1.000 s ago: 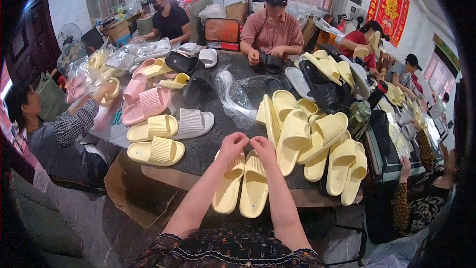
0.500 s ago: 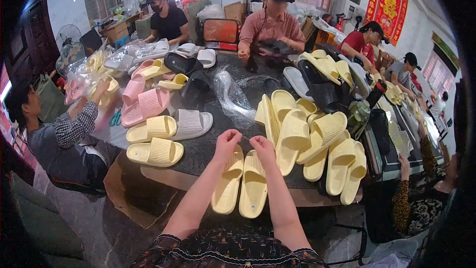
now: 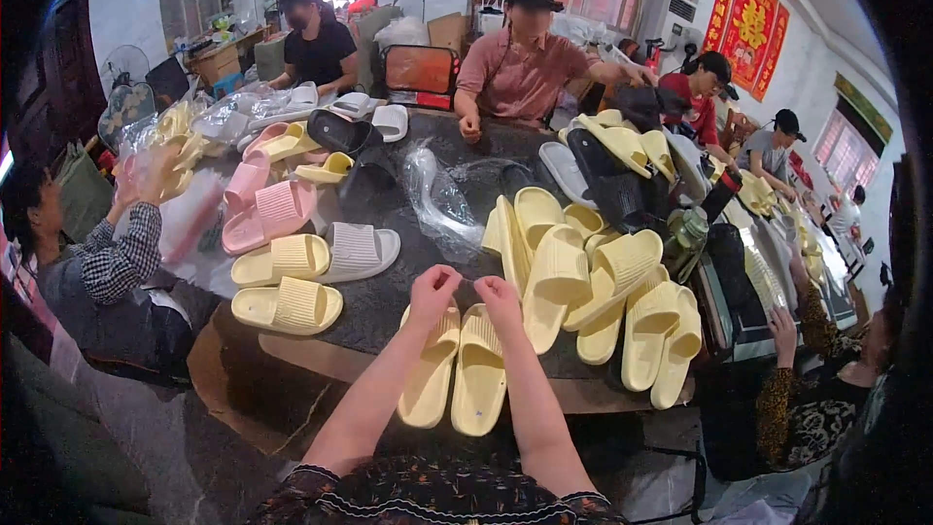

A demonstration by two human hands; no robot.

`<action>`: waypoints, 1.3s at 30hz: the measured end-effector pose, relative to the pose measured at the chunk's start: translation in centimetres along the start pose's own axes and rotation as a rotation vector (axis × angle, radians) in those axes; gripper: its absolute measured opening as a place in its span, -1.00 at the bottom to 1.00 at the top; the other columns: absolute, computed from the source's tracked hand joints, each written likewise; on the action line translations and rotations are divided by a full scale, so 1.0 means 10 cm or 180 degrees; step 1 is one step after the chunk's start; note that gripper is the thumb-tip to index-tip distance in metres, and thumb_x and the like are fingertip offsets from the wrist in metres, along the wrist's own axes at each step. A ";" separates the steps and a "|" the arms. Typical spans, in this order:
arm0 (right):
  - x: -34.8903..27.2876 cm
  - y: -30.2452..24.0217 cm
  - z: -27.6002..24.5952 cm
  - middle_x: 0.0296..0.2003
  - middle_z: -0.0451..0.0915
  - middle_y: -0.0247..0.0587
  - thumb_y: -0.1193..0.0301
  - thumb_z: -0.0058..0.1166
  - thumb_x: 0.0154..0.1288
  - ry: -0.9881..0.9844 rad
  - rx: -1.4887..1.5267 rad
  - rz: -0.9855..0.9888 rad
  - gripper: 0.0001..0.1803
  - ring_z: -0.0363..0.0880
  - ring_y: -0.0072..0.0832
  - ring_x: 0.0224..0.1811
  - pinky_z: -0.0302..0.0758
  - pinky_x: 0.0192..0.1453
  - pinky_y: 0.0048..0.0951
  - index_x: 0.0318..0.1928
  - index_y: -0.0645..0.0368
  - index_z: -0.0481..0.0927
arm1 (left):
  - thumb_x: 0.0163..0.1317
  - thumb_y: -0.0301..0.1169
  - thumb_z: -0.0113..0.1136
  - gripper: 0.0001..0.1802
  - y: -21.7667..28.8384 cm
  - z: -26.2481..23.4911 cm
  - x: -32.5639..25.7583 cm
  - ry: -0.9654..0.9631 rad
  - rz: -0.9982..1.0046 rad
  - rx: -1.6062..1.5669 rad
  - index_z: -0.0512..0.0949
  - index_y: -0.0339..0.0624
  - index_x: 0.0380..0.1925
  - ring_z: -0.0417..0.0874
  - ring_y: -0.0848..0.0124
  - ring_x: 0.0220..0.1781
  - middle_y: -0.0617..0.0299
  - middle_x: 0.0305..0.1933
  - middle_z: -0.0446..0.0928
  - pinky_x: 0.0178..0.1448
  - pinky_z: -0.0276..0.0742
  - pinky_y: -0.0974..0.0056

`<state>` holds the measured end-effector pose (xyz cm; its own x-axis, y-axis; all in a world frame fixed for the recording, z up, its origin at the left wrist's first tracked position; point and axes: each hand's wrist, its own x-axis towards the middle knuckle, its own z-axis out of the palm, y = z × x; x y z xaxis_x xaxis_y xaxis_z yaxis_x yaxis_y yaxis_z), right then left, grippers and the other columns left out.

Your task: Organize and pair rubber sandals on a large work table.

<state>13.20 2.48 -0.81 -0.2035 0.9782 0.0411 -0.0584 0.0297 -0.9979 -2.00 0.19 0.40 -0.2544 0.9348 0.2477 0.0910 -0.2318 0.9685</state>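
Observation:
In front of me a pair of pale yellow slides stands side by side, the left slide [image 3: 426, 394] and the right slide [image 3: 479, 391], their heels toward me. Over their toe ends are both my hands. My left hand [image 3: 434, 290] is closed in a pinch, fingertips turned to the right. Facing it with a small gap between, my right hand [image 3: 500, 301] is also pinched. Whatever the fingertips hold is too small to make out. A heap of yellow slides [image 3: 557, 277] lies just to the right of my right hand.
Crumpled clear plastic bags [image 3: 432, 196] lie beyond my hands on the dark table [image 3: 374, 306]. To the left are a grey slide [image 3: 358, 251], pink slides [image 3: 272, 216] and yellow slides [image 3: 289, 305]. A green bottle [image 3: 688, 233] stands right. Co-workers sit around the table.
The whole view has shifted slightly. My hands remain pinched above the slides. The co-worker opposite has stretched an arm to the right with a black item; the left co-worker's hands have moved.

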 end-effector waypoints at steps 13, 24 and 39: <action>0.00 0.01 0.13 -0.40 0.53 -0.48 0.37 0.12 0.26 0.0093 -0.0276 -0.0252 -0.84 0.44 -0.71 -0.32 0.38 -0.22 -0.64 -0.27 0.21 0.59 | 0.16 -0.41 0.23 -0.90 0.09 -0.13 -0.04 0.0132 -0.0442 -0.0651 0.57 -0.20 -0.39 0.42 0.64 -0.47 0.40 -0.49 0.49 -0.42 0.33 0.51; 0.04 0.08 -0.04 -0.43 0.51 -0.50 0.35 0.13 0.26 0.0127 0.0009 -0.0069 -0.83 0.40 -0.76 -0.36 0.36 -0.27 -0.66 -0.27 0.20 0.58 | 0.16 -0.44 0.21 -0.91 -0.13 0.02 0.10 -0.0332 -0.0254 -0.0371 0.57 -0.25 -0.39 0.47 0.63 -0.45 0.39 -0.49 0.52 -0.37 0.37 0.50; 0.05 0.12 0.00 -0.52 0.47 -0.54 0.35 0.14 0.25 0.0194 -0.0190 -0.0370 -0.84 0.35 -0.79 -0.47 0.29 -0.39 -0.69 -0.28 0.19 0.58 | 0.16 -0.42 0.23 -0.89 -0.18 -0.04 0.11 -0.0226 -0.0196 -0.0467 0.57 -0.24 -0.42 0.46 0.64 -0.48 0.40 -0.53 0.50 -0.38 0.38 0.50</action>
<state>13.01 2.99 -2.02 -0.1388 0.9781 0.1551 -0.0193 0.1539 -0.9879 -2.78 1.51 -1.12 -0.1860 0.9639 0.1904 -0.0654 -0.2055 0.9765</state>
